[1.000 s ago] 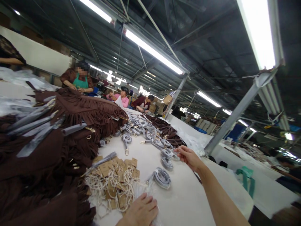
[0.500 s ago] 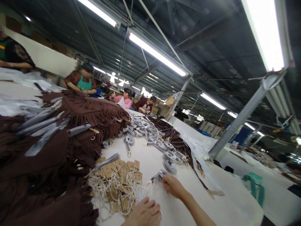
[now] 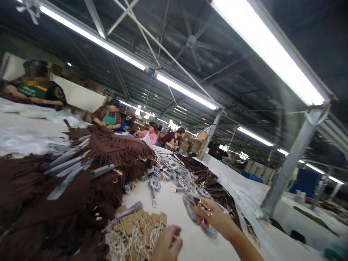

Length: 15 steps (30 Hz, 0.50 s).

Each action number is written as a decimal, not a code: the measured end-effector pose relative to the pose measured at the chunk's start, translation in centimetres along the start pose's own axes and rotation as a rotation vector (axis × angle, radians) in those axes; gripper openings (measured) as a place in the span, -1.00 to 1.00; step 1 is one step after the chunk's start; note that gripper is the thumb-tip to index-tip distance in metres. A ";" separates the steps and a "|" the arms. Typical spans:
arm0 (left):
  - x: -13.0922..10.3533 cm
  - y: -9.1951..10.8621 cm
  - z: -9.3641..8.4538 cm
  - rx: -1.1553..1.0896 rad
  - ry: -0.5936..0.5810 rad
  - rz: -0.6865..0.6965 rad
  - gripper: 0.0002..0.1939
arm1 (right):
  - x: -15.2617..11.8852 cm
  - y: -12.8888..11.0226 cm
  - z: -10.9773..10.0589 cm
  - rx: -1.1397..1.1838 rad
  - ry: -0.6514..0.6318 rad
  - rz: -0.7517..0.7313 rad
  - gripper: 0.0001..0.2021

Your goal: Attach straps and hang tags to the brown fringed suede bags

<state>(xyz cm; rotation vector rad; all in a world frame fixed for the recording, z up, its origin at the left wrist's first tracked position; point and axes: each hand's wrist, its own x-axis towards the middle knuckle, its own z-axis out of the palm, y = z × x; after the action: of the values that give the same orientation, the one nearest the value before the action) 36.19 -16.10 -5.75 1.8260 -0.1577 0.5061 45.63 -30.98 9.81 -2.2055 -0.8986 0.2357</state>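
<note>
My right hand (image 3: 210, 216) is closed around a rolled strap in grey wrapping (image 3: 189, 206), and gold metal clasps (image 3: 203, 207) stick out by its fingers. It is raised a little over the white table. Lower down, my left hand (image 3: 168, 242) has its fingers loosely bent and apart, with nothing seen in them. Beside that hand lies a heap of brown card tags (image 3: 130, 224) with white strings. More wrapped straps with gold hooks (image 3: 154, 185) are spread on the table beyond both hands.
Brown fringed pieces (image 3: 73, 192) are piled high on the left. Dark brown straps (image 3: 190, 167) lie behind the wrapped ones, beside clear plastic sheeting (image 3: 244, 194). A metal post (image 3: 293, 159) rises at the right. Several co-workers sit along the table's far side.
My right hand has lifted the wrapped strap off the table, showing its gold clasps. My left hand has drawn back from flat to bent fingers. The camera view has tilted upward and shifted left.
</note>
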 end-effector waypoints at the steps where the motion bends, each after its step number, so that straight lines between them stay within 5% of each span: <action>1: -0.1 1.9 -2.1 0.001 0.150 -0.094 -0.64 | -0.3 -1.7 1.1 0.033 -0.051 -0.035 -0.61; 4: -1.6 6.8 -8.4 0.114 0.349 0.061 -0.38 | -1.0 -6.8 4.6 0.163 -0.259 -0.107 -0.59; 6: -3.3 8.9 -11.9 0.246 0.315 0.222 -0.31 | -1.3 -9.7 6.8 0.229 -0.382 -0.125 -0.60; 8: -5.4 10.0 -14.7 0.325 0.256 0.312 -0.46 | -1.4 -12.2 9.0 0.280 -0.502 -0.130 -0.62; 11: -8.5 10.6 -17.5 0.274 0.293 0.284 -0.76 | -1.3 -14.6 12.5 0.350 -0.646 -0.145 -0.62; 15: -11.4 10.3 -19.8 0.097 0.545 0.125 -0.77 | -0.3 -15.6 17.8 0.418 -0.774 -0.115 -0.61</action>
<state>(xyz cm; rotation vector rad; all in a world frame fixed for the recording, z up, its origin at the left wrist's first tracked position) 17.18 -2.41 3.10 1.7122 0.1278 1.0936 29.73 -13.52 7.84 -1.6538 -1.2311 1.1616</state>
